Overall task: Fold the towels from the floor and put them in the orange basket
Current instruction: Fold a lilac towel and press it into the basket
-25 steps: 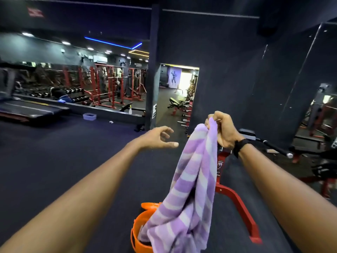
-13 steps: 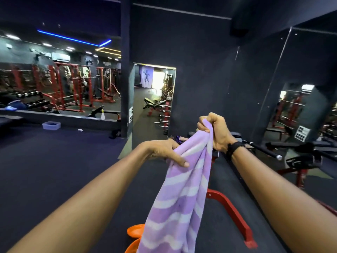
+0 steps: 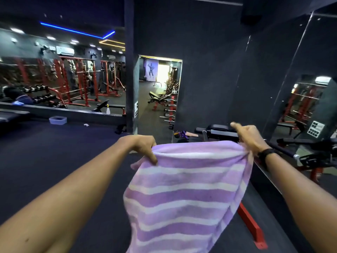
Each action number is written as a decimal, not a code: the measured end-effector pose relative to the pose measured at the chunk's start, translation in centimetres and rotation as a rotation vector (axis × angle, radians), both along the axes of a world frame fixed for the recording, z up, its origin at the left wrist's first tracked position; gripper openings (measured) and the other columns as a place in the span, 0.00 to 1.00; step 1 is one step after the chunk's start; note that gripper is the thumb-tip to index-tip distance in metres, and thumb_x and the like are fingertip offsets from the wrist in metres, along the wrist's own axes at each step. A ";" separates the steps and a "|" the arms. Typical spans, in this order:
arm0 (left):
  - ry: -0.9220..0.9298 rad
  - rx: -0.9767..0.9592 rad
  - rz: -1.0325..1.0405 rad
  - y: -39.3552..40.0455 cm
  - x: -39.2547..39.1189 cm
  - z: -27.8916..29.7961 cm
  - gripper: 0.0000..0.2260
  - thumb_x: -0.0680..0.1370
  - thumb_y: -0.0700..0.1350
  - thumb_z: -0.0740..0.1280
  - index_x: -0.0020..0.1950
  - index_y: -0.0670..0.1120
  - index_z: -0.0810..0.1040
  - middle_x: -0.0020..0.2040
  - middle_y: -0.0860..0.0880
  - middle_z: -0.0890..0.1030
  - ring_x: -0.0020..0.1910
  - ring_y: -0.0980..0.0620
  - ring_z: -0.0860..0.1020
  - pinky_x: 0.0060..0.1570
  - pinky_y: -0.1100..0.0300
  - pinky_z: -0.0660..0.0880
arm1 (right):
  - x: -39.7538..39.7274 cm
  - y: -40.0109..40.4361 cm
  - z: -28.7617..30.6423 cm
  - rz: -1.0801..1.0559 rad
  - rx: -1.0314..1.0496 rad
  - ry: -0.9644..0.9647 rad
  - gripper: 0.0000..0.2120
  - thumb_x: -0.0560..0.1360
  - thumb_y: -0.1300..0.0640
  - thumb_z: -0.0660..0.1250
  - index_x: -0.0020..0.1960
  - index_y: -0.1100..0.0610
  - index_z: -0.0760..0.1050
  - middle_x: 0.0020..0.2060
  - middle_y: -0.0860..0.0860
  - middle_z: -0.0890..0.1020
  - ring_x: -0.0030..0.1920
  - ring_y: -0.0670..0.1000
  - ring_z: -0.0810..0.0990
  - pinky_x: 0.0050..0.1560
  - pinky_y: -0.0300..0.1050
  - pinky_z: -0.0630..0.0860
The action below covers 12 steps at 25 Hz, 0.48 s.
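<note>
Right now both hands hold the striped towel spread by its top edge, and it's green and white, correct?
Not quite: the towel is purple and white, not green. The head view shows the left hand and right hand holding it spread by its top edge.

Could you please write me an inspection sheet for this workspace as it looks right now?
Surface: dark floor.
Job's things: striped purple towel held up and spread wide; basket not in view.
Clutter: small tub, spray bottle by the mirror.
Hands: left hand grips the towel's top left corner; right hand grips the top right corner.
Cables: nothing seen.
Surroundings: bench ahead, red racks in the mirror.
</note>
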<state>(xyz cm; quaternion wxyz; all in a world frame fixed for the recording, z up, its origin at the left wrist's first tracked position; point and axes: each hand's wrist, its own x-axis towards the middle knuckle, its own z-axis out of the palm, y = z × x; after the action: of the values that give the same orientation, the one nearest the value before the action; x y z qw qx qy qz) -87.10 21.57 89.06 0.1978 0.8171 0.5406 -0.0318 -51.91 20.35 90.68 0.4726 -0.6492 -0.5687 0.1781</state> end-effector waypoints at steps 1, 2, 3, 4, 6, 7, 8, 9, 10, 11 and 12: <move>-0.174 0.049 0.016 0.3 0.2 0.6 0.11 0.69 0.47 0.76 0.31 0.47 0.77 0.26 0.57 0.74 0.27 0.57 0.71 0.31 0.62 0.66 | -0.2 0.1 -0.3 0.071 -0.100 -0.159 0.27 0.76 0.46 0.67 0.24 0.52 0.60 0.21 0.47 0.63 0.26 0.48 0.60 0.30 0.44 0.57; -0.361 0.095 0.023 0.4 0.8 1.5 0.12 0.71 0.44 0.73 0.30 0.47 0.75 0.24 0.58 0.73 0.26 0.60 0.69 0.29 0.63 0.66 | -0.9 0.0 -0.6 0.168 -0.197 -0.287 0.26 0.76 0.47 0.68 0.24 0.53 0.63 0.20 0.45 0.66 0.24 0.45 0.62 0.28 0.41 0.59; -0.542 0.136 0.012 0.3 2.0 2.4 0.11 0.72 0.42 0.71 0.30 0.47 0.76 0.24 0.59 0.74 0.26 0.62 0.69 0.29 0.64 0.67 | -2.0 -0.2 -0.7 0.288 -0.277 -0.358 0.24 0.75 0.47 0.69 0.26 0.55 0.67 0.21 0.44 0.71 0.23 0.41 0.65 0.29 0.36 0.62; -0.691 0.175 -0.004 0.2 3.5 3.3 0.08 0.72 0.42 0.70 0.33 0.46 0.78 0.27 0.58 0.76 0.28 0.62 0.71 0.31 0.65 0.69 | -3.4 -0.3 -0.6 0.410 -0.319 -0.373 0.20 0.73 0.46 0.70 0.31 0.58 0.73 0.25 0.45 0.77 0.26 0.37 0.70 0.33 0.32 0.67; -0.834 0.240 -0.059 0.1 6.3 5.0 0.04 0.70 0.42 0.68 0.40 0.43 0.82 0.34 0.54 0.80 0.33 0.61 0.73 0.37 0.64 0.73 | -6.5 -0.2 -0.1 0.625 -0.268 -0.296 0.18 0.71 0.46 0.72 0.50 0.59 0.78 0.43 0.48 0.85 0.41 0.36 0.79 0.46 0.33 0.75; -0.846 0.256 -0.096 0.2 7.5 5.5 0.06 0.69 0.42 0.69 0.42 0.42 0.82 0.36 0.51 0.81 0.35 0.59 0.74 0.39 0.62 0.73 | -8.0 -0.1 0.4 0.694 -0.197 -0.255 0.19 0.71 0.49 0.73 0.57 0.57 0.76 0.50 0.47 0.84 0.47 0.37 0.80 0.50 0.34 0.76; -0.835 0.255 -0.126 0.4 8.4 5.8 0.07 0.67 0.42 0.70 0.43 0.41 0.82 0.37 0.50 0.81 0.36 0.58 0.74 0.39 0.60 0.73 | -8.9 0.2 0.6 0.723 -0.118 -0.230 0.19 0.71 0.52 0.74 0.59 0.56 0.76 0.52 0.46 0.82 0.49 0.38 0.80 0.51 0.35 0.76; -0.806 0.246 -0.148 0.8 8.8 5.8 0.09 0.66 0.42 0.72 0.43 0.40 0.81 0.36 0.48 0.80 0.35 0.56 0.74 0.38 0.59 0.72 | -9.6 0.4 0.8 0.740 -0.048 -0.217 0.15 0.72 0.56 0.74 0.56 0.58 0.77 0.49 0.46 0.82 0.46 0.38 0.79 0.49 0.37 0.76; -0.748 0.226 -0.164 1.1 8.8 5.7 0.11 0.65 0.44 0.75 0.43 0.40 0.80 0.36 0.49 0.79 0.35 0.55 0.73 0.37 0.58 0.71 | -9.7 0.8 0.8 0.734 0.004 -0.220 0.10 0.72 0.60 0.74 0.52 0.61 0.79 0.44 0.47 0.81 0.43 0.39 0.77 0.45 0.38 0.75; -0.646 0.205 -0.170 1.5 8.4 5.2 0.13 0.65 0.45 0.77 0.43 0.40 0.80 0.36 0.49 0.78 0.35 0.55 0.73 0.36 0.59 0.71 | -9.4 1.0 0.6 0.728 0.034 -0.210 0.06 0.73 0.63 0.72 0.48 0.64 0.80 0.41 0.47 0.80 0.40 0.40 0.74 0.41 0.39 0.73; -0.488 0.185 -0.147 2.1 7.8 4.6 0.14 0.65 0.46 0.79 0.42 0.41 0.79 0.36 0.50 0.77 0.35 0.54 0.73 0.36 0.59 0.70 | -8.6 1.4 0.1 0.713 0.058 -0.182 0.03 0.73 0.66 0.70 0.47 0.64 0.80 0.39 0.47 0.80 0.40 0.40 0.74 0.40 0.38 0.71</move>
<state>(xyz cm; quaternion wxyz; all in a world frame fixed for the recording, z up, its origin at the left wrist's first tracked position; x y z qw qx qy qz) -79.33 23.71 93.61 0.2440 0.8521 0.4169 0.2015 -60.53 21.77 90.79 0.3465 -0.4098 -0.8038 0.2567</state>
